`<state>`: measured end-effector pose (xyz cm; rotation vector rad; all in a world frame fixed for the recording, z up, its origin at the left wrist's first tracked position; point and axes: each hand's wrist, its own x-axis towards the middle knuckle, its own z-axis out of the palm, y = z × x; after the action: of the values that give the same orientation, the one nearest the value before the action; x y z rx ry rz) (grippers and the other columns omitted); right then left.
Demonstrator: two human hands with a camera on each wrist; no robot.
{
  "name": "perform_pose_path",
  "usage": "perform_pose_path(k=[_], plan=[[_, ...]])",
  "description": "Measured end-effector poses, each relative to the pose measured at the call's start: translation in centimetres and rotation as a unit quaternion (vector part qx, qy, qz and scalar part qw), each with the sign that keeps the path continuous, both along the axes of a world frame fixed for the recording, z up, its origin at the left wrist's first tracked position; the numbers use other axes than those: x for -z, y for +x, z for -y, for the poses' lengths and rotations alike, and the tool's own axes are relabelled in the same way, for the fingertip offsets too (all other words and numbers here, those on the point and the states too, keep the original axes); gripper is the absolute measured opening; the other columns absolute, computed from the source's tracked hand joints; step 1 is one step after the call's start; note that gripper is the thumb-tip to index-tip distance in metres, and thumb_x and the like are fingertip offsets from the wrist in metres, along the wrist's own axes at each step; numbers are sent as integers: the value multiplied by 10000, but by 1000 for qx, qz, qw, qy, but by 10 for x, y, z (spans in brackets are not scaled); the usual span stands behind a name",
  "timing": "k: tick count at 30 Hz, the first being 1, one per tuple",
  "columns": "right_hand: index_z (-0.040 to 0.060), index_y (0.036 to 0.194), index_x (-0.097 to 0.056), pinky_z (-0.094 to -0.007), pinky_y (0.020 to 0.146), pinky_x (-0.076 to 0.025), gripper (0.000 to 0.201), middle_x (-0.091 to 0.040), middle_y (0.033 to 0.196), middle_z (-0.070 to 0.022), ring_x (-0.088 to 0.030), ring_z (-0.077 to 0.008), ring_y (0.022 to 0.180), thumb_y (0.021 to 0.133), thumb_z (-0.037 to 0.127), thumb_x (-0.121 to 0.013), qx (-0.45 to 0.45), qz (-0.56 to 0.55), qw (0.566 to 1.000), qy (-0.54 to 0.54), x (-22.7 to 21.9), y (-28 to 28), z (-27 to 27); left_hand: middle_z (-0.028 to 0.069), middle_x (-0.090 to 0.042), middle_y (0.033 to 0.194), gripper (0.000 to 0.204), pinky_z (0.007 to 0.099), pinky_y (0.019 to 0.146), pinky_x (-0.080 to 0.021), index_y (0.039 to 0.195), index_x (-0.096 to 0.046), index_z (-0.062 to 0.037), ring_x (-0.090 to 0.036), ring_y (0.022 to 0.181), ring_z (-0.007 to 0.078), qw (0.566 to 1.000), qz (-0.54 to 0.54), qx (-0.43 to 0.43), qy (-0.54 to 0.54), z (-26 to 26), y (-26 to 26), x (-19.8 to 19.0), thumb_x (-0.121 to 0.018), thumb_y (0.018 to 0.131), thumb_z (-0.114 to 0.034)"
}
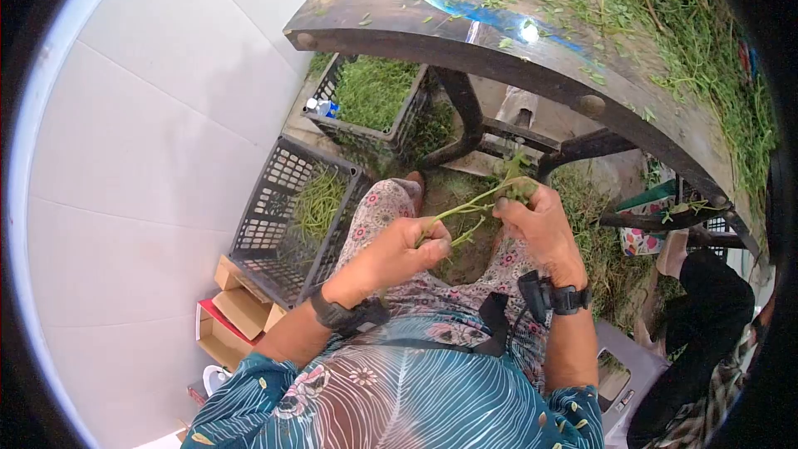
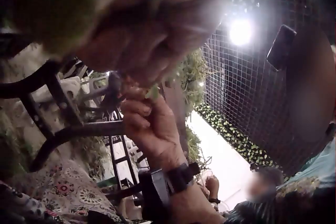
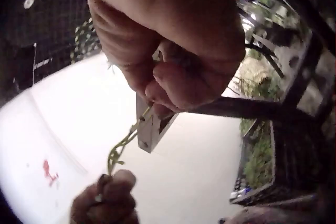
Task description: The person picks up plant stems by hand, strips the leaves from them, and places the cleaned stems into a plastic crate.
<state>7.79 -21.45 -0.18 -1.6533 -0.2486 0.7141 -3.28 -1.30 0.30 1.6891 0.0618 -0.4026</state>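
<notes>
Green leafy stems (image 1: 465, 207) stretch between both hands above the lap. In the head view my left hand (image 1: 397, 254) grips their lower end, fingers curled round it. My right hand (image 1: 542, 229) pinches the stems near their leafy top. The right wrist view shows the thin stem (image 3: 125, 142) running from the right hand (image 3: 173, 50) down to the left hand (image 3: 107, 198). Close and blurred, the left hand (image 2: 163, 19) fills the top of the left wrist view, with the right hand (image 2: 152, 127) beyond it.
A black crate (image 1: 274, 191) holding bare stems stands left of the knees. Behind it is another crate (image 1: 399, 129) full of greens, with a bottle (image 1: 322, 107). The table (image 1: 374, 0) above carries heaped greens (image 1: 706, 58). Another person's leg (image 1: 706, 308) is at right; cardboard boxes (image 1: 237, 316) sit at left.
</notes>
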Motion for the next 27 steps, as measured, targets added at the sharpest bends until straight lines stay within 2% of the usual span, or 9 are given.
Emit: perform_pose_path(k=[3,6,9,11,12,13,16,21,27], plan=[[13,951,-583,-326,547,-424,243,-601,694,-134,-554,-216,575,748,147,-572,-102,250,957,-104,14,4,8,-39,-443,616,172,228,519,-355,809,-528,-40,-403,582,49,1000,-11,2,1,-1,0,-5,-518,880,-196],[6,1001,-559,-390,601,-443,307,-579,725,-209,-579,-303,637,729,148,-565,-139,342,914,-170,20,1,6,-42,-430,610,174,225,509,-347,811,-514,-42,-398,576,48,1000,-11,10,-3,-1,-1,-6,-498,893,-195],[4,970,-565,-333,522,-423,253,-607,711,-150,-573,-233,607,752,127,-529,-33,285,942,-174,26,-1,2,-48,-419,613,177,215,496,-329,816,-504,-47,-388,570,43,1000,-3,29,8,1,-2,-4,-481,906,-197],[21,937,-562,-279,478,-385,202,-607,714,-101,-548,-176,579,766,106,-496,82,41,996,-1,29,6,7,-50,-418,621,174,207,489,-316,825,-501,-51,-381,569,37,999,30,43,-3,3,-3,0,-474,913,-199],[29,920,-561,-252,456,-366,180,-607,715,-77,-535,-148,565,773,95,-480,136,-84,983,87,29,10,9,-50,-419,626,170,204,488,-312,830,-500,-53,-379,569,36,999,23,32,-15,3,-5,1,-474,913,-198],[55,936,-547,-188,446,-308,183,-566,722,-21,-480,-80,562,786,69,-443,175,-118,967,143,22,14,10,-50,-420,630,166,201,488,-309,835,-499,-54,-377,569,35,999,16,22,-27,3,-6,2,-475,913,-198],[64,953,-529,-195,450,-314,187,-540,725,-20,-471,-87,580,782,53,-455,240,-145,938,204,18,11,17,-47,-424,642,152,194,493,-307,850,-495,-58,-372,568,35,999,-17,1,-46,2,-5,-6,-478,912,-197],[57,1084,-500,-204,441,-313,292,-590,875,-50,-491,-89,629,793,55,-526,86,-167,972,143,37,-1,24,-47,-430,637,167,205,509,-327,827,-498,-54,-380,572,42,999,-27,6,-40,3,-5,-7,-489,905,-202],[52,987,-546,-198,437,-276,198,-493,668,10,-389,-61,503,792,60,-582,33,-151,972,179,18,-12,6,-41,-438,626,187,224,524,-351,801,-504,-45,-397,586,49,999,-11,28,-15,4,-6,1,-496,898,-204]])
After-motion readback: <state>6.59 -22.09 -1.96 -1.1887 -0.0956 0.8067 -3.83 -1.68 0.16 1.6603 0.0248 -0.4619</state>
